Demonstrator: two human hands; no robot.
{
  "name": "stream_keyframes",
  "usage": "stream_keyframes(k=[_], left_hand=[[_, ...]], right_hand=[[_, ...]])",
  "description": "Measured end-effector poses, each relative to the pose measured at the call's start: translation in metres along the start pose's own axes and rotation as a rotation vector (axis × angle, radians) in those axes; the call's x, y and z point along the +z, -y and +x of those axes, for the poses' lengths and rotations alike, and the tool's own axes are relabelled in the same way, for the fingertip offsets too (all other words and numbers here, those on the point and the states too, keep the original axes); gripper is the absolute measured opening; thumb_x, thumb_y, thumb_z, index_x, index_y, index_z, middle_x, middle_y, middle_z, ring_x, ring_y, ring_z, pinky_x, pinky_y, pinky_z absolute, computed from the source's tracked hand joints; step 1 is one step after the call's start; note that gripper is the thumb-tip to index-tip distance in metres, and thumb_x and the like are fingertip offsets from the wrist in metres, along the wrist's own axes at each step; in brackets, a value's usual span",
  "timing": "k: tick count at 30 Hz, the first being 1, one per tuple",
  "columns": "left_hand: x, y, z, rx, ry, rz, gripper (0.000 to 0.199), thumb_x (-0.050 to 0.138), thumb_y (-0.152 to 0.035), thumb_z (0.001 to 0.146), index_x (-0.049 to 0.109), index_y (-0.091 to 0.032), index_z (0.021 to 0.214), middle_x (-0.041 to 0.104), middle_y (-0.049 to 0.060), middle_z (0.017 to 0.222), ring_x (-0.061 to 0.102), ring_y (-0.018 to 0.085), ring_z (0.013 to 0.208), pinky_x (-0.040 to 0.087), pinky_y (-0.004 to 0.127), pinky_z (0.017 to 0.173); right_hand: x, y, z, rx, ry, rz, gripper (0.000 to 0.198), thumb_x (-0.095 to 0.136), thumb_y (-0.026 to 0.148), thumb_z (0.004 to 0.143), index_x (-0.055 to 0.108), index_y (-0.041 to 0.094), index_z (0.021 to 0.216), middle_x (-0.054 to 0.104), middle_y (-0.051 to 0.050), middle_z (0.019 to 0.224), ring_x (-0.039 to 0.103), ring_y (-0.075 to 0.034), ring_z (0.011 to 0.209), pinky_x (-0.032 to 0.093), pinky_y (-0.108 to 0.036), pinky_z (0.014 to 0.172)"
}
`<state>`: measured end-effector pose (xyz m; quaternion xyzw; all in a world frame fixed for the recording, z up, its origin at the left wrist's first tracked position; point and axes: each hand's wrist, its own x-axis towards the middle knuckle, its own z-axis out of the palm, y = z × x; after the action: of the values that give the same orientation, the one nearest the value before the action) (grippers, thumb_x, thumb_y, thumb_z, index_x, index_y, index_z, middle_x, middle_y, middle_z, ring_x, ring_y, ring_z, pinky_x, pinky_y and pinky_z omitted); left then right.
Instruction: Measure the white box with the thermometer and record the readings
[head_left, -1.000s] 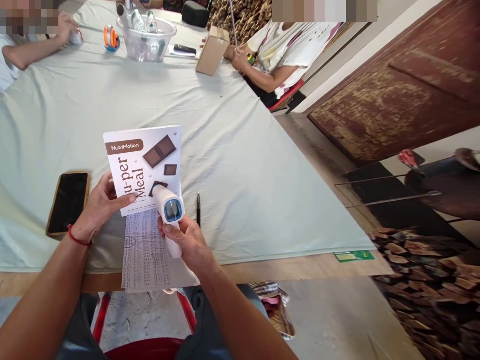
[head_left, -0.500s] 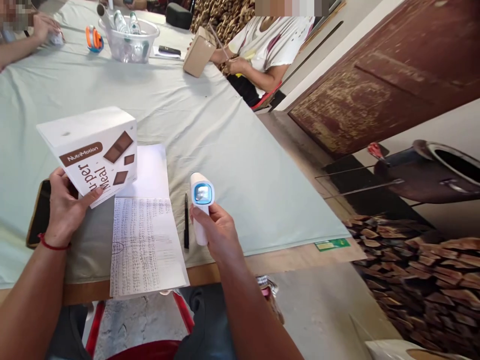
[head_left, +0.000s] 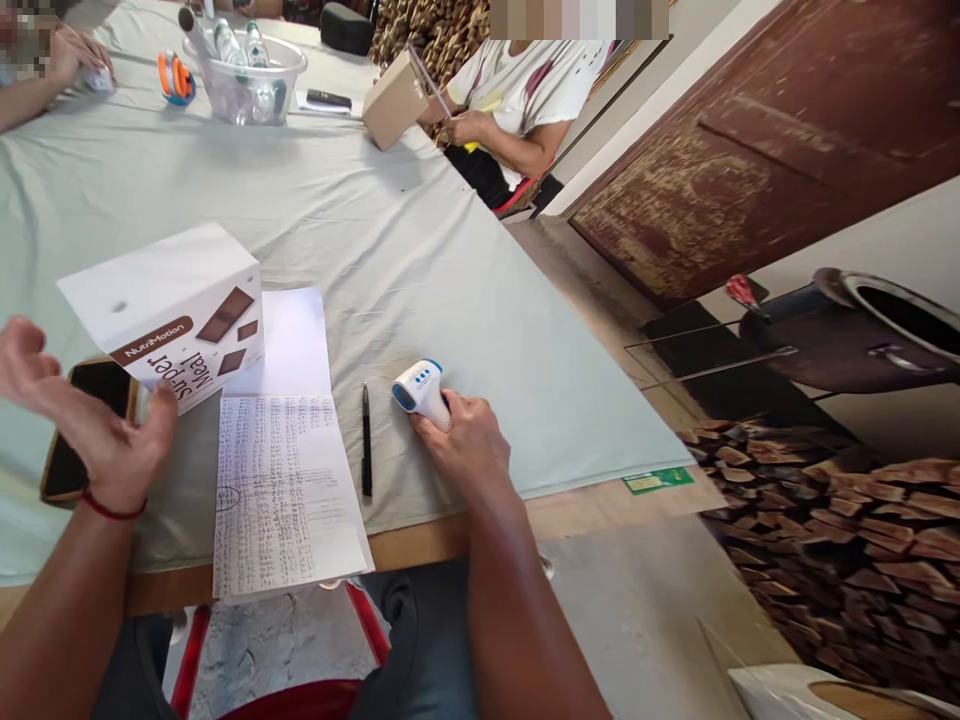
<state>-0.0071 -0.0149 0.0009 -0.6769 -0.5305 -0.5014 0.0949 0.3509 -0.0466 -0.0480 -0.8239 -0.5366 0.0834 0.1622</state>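
My left hand (head_left: 105, 425), a red cord at its wrist, is open with fingers spread beside a white NutriMotion box (head_left: 187, 320). The thumb overlaps the box's lower corner; whether it touches I cannot tell. My right hand (head_left: 472, 440) is closed around the handle of a white and blue infrared thermometer (head_left: 421, 388), which lies tilted low over the cloth. Between my hands is an open notebook (head_left: 281, 500) with columns of handwriting, its far page partly behind the box. A black pen (head_left: 367, 440) lies right of it. Under my left hand is a dark phone (head_left: 67, 470).
A pale green cloth (head_left: 420, 260) covers the table. At the back stand a clear basin (head_left: 247, 95) of bottles, an orange and blue tape dispenser (head_left: 176, 78) and a black case (head_left: 328, 99). A person at the far right handles a cardboard box (head_left: 394, 100). Another person's hand (head_left: 79, 55) is far left.
My left hand has let go of the white box and moved left, fingers spreading. My right hand has turned the thermometer over onto its side and moved slightly right and down with it.
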Motion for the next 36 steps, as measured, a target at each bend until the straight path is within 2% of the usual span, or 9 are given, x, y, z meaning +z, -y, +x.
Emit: stream_keyframes(k=[2, 6, 10, 14, 19, 23, 26, 29, 36], left_hand=[[-0.004, -0.012, -0.004, 0.251, -0.311, 0.055, 0.070, 0.074, -0.050, 0.080, 0.046, -0.024, 0.139, 0.048, 0.011, 0.130, 0.048, 0.034, 0.123, 0.046, 0.062, 0.098], [-0.003, -0.047, -0.024, 0.392, 0.065, -0.054, 0.038, 0.067, -0.013, 0.082, 0.057, -0.019, 0.118, 0.060, 0.009, 0.113, 0.061, 0.024, 0.105, 0.056, 0.042, 0.088], [0.013, -0.072, -0.049, 0.407, 0.456, -0.147, 0.032, 0.052, -0.008, 0.092, 0.053, -0.017, 0.123, 0.062, 0.012, 0.126, 0.057, 0.026, 0.121, 0.047, 0.049, 0.109], [0.027, -0.068, -0.063, 0.349, 0.594, -0.104, 0.035, 0.046, -0.010, 0.095, 0.050, -0.014, 0.130, 0.059, 0.015, 0.133, 0.051, 0.029, 0.130, 0.043, 0.053, 0.113], [0.036, -0.059, -0.066, 0.293, 0.618, -0.122, 0.031, 0.049, -0.013, 0.094, 0.053, -0.012, 0.125, 0.059, 0.016, 0.131, 0.050, 0.029, 0.130, 0.046, 0.050, 0.112], [0.039, -0.059, -0.068, 0.294, 0.644, -0.159, 0.021, 0.049, -0.014, 0.095, 0.059, -0.014, 0.113, 0.061, 0.015, 0.129, 0.052, 0.029, 0.128, 0.048, 0.050, 0.110], [0.037, -0.058, -0.069, 0.327, 0.657, -0.188, 0.020, 0.051, -0.016, 0.096, 0.063, -0.015, 0.112, 0.061, 0.015, 0.129, 0.051, 0.029, 0.128, 0.047, 0.051, 0.111], [0.035, -0.056, -0.070, 0.331, 0.685, -0.195, 0.021, 0.051, -0.019, 0.097, 0.066, -0.018, 0.112, 0.060, 0.014, 0.132, 0.050, 0.029, 0.130, 0.045, 0.053, 0.112], [0.037, -0.055, -0.073, 0.383, 0.683, -0.130, 0.023, 0.049, -0.021, 0.098, 0.066, -0.017, 0.113, 0.060, 0.015, 0.130, 0.051, 0.030, 0.128, 0.045, 0.053, 0.111]], right_hand=[[0.000, 0.003, -0.001, -0.027, -0.033, -0.077, 0.041, 0.064, 0.040, 0.085, 0.065, 0.018, 0.120, 0.062, -0.016, 0.105, 0.060, -0.033, 0.101, 0.047, -0.041, 0.080], [0.004, 0.026, -0.016, -0.210, -0.177, 0.014, 0.034, 0.060, 0.037, 0.089, 0.062, 0.016, 0.116, 0.066, -0.016, 0.102, 0.062, -0.029, 0.095, 0.047, -0.039, 0.081], [0.017, 0.053, -0.028, -0.282, 0.007, 0.072, 0.025, 0.058, 0.030, 0.091, 0.063, 0.018, 0.112, 0.070, -0.009, 0.083, 0.066, -0.025, 0.077, 0.047, -0.032, 0.068], [0.020, 0.060, -0.027, -0.376, 0.047, 0.200, 0.036, 0.053, 0.018, 0.086, 0.064, 0.020, 0.120, 0.071, -0.009, 0.091, 0.066, -0.023, 0.081, 0.051, -0.033, 0.073], [0.015, 0.051, -0.025, -0.517, 0.112, 0.790, 0.038, 0.042, 0.024, 0.090, 0.064, 0.023, 0.121, 0.066, -0.006, 0.096, 0.062, -0.020, 0.087, 0.053, -0.034, 0.081], [0.016, 0.049, -0.032, -0.422, 0.174, 1.050, 0.036, 0.061, 0.044, 0.086, 0.060, 0.024, 0.115, 0.058, -0.001, 0.085, 0.057, -0.017, 0.077, 0.052, -0.031, 0.071], [0.015, 0.051, -0.040, -0.306, 0.118, 1.081, 0.036, 0.054, 0.056, 0.089, 0.063, 0.022, 0.096, 0.051, 0.001, 0.070, 0.051, -0.015, 0.067, 0.049, -0.031, 0.065], [0.013, 0.056, -0.048, -0.225, 0.149, 1.123, 0.042, 0.045, 0.052, 0.092, 0.070, 0.019, 0.097, 0.053, 0.000, 0.067, 0.052, -0.016, 0.065, 0.047, -0.032, 0.064], [0.026, 0.072, -0.057, -0.167, 0.244, 1.019, 0.017, 0.059, 0.035, 0.070, 0.066, 0.021, 0.078, 0.069, -0.001, 0.072, 0.060, -0.017, 0.066, 0.050, -0.030, 0.064]])
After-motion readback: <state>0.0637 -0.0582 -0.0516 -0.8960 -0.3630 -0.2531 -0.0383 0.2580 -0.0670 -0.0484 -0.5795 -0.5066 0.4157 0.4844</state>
